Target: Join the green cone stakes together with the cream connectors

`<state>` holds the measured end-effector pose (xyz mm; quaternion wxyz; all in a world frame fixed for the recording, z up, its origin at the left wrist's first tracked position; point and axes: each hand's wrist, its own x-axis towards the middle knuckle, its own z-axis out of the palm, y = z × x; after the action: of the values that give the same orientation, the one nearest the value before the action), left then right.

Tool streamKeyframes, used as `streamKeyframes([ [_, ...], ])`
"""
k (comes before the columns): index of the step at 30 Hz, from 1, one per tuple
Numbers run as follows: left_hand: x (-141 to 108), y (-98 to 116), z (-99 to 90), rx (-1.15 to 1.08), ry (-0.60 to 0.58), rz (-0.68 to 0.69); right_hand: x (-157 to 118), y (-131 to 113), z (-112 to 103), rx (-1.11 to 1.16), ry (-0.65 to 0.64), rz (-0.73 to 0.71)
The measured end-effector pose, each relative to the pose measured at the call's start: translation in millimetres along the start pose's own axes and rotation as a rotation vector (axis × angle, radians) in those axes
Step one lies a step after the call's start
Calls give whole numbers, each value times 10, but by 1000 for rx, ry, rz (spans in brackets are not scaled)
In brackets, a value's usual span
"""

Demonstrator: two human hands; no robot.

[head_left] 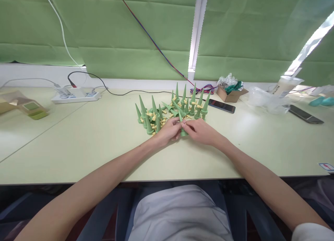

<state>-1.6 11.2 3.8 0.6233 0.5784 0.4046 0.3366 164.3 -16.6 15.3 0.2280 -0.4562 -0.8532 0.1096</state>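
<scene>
Between my two hands a green plastic cone (183, 132) with a wider base stands tilted slightly, its tip pointing up and away. My left hand (170, 131) is closed around its left side. From the right, my right hand (200, 130) pinches at the cone's middle; whether a small yellow piece sits under those fingertips is hidden. Just beyond my hands is a cluster of similar green cones (154, 108), several upright and a few lying down. Small yellow pieces (164, 121) are on and among them.
A phone (221, 106) and a small cardboard box (231, 94) lie behind to the right, near a plastic bag (268, 101), a cup (285, 86) and another dark phone (305, 114). A white power strip (75, 96) with cables is at the back left, beside a packet (31, 107).
</scene>
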Motion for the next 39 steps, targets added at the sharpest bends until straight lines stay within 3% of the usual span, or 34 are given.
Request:
streamKeyframes([
  [20,-1,6,2,17,-9,37,-2,-11,-21,-37,-15,-6],
  [39,5,-9,-36,-70,26,71,13,75,55,-20,70,-18],
])
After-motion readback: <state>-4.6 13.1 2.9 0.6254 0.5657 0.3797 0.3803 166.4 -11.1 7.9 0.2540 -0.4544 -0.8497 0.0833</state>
